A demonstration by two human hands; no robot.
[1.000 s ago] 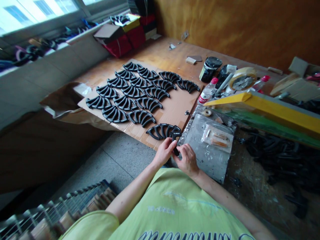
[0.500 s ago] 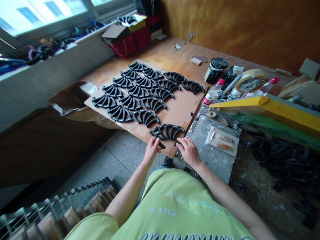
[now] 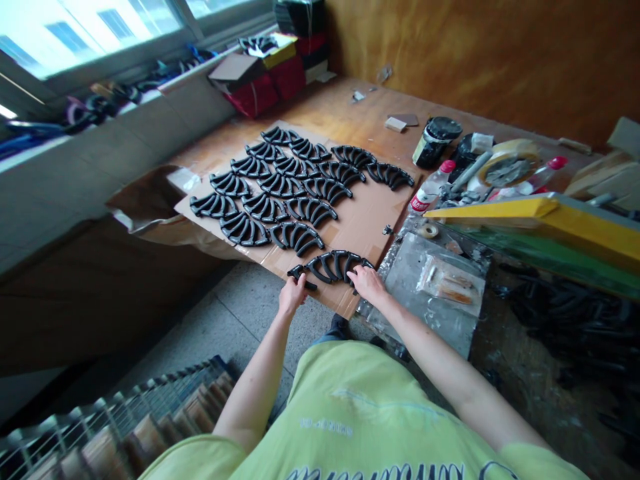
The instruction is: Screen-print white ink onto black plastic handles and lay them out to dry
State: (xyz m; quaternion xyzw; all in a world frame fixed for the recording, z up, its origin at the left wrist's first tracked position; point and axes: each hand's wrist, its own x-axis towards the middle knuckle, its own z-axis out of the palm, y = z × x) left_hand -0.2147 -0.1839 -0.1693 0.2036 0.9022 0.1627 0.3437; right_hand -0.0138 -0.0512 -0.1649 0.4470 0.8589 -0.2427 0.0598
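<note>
My left hand (image 3: 291, 297) pinches a black curved piece (image 3: 297, 272) with a short crossbar-like end, at the left end of the nearest row. That row of black curved pieces (image 3: 333, 263) fans out close to the front edge of a cardboard sheet (image 3: 350, 227). At the row's right end, my right hand (image 3: 367, 283) has its thumb and fingers closed around another black curved piece, which is mostly hidden by the fingers. Farther back on the cardboard lie several fan-shaped groups of the same black pieces (image 3: 295, 237).
To the right are a grey plate (image 3: 395, 293) with a plastic packet (image 3: 445, 283), a yellow-edged board (image 3: 505, 210) and a heap of black pieces (image 3: 575, 313). A red-capped bottle (image 3: 433, 187) and dark tins (image 3: 435, 140) stand behind. A wire rack (image 3: 120, 407) is at lower left.
My left hand has moved left with its black piece, which now lies at the row's left end. My right hand has moved forward onto the row's right end.
</note>
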